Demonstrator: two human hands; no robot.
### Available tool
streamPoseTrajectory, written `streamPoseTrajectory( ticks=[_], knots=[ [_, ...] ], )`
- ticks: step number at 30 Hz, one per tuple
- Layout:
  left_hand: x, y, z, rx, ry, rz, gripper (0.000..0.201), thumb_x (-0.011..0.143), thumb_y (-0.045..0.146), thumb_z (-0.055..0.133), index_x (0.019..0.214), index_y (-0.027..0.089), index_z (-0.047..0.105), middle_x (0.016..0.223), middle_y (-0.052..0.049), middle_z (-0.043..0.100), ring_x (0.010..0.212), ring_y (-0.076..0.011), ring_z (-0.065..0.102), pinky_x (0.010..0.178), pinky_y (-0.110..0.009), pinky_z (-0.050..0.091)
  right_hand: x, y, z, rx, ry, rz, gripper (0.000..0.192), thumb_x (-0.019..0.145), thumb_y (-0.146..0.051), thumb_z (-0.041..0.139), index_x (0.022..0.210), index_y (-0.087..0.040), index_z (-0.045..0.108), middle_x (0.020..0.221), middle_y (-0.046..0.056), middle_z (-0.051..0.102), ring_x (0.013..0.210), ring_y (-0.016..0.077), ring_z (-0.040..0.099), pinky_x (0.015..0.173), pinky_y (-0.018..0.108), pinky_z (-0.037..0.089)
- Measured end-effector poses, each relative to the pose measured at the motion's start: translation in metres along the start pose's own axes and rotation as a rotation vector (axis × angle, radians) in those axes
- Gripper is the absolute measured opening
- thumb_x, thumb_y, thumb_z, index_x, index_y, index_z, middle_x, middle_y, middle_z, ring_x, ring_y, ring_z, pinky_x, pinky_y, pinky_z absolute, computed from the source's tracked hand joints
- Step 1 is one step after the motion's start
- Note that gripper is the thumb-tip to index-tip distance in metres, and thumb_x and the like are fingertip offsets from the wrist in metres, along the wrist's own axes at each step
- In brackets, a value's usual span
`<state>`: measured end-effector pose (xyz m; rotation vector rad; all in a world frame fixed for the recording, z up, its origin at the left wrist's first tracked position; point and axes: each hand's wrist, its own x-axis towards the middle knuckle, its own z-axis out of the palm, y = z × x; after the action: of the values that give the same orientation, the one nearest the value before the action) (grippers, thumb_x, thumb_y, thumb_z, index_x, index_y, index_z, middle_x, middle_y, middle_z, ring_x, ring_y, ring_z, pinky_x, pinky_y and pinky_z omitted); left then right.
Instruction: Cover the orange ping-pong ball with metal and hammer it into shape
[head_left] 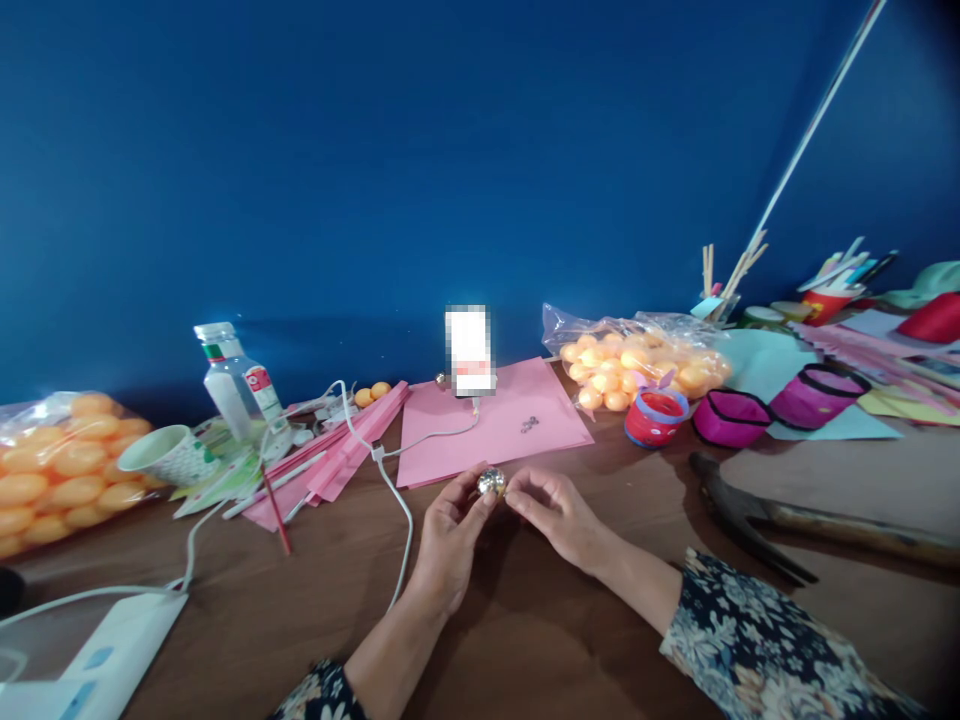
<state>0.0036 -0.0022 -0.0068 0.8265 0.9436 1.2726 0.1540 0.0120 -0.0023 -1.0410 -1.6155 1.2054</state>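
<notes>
A small shiny metallic ball [491,483] is gripped between the thumb and fingers of my left hand [450,535], above the near edge of the pink paper. At its right side, my right hand [559,515] has thumb and index finger pinched together close to the ball. Whatever sits in that pinch, if anything, is too small to make out. Beyond both hands lies the pink paper [495,430] with a few tiny dark metal pieces [530,424] on it. A second shiny ball [440,379] rests at the paper's far edge beside a lit phone [470,350].
Bags of orange balls stand left [79,460] and right [622,365]. A white cable [405,520] runs left of my hands. On the right lie a hammer [810,520], purple fabric rings [731,417] and a red tub [655,418]. A glass bottle [238,375] and paper cup [169,455] stand left.
</notes>
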Motion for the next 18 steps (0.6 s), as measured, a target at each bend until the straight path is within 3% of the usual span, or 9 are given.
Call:
streamPoseTrajectory(
  ticks=[9, 18],
  knots=[
    [0.0011, -0.0009, -0.0016, 0.078, -0.008, 0.038, 0.044, 0.070, 0.024, 0.064, 0.112, 0.018, 0.054, 0.106, -0.008, 0.063, 0.098, -0.0203, 0.058, 0.092, -0.036, 0.041, 0.0013, 0.0024, -0.0004, -0.021, -0.016, -0.003, 0.017, 0.082, -0.031, 0.051, 0.075, -0.016, 0.055, 0.065, -0.003, 0.050, 0.061, 0.0098, 0.044, 0.056, 0.021, 0.036],
    [0.0015, 0.0032, -0.0002, 0.231, 0.026, 0.131, 0.041, 0.070, 0.023, 0.063, 0.110, 0.018, 0.056, 0.107, -0.006, 0.064, 0.101, -0.0191, 0.057, 0.091, -0.031, 0.043, 0.0013, 0.0053, 0.0004, -0.003, -0.031, 0.007, 0.016, 0.081, -0.031, 0.051, 0.074, -0.017, 0.054, 0.064, -0.003, 0.050, 0.059, 0.0095, 0.045, 0.055, 0.021, 0.036]
  ],
)
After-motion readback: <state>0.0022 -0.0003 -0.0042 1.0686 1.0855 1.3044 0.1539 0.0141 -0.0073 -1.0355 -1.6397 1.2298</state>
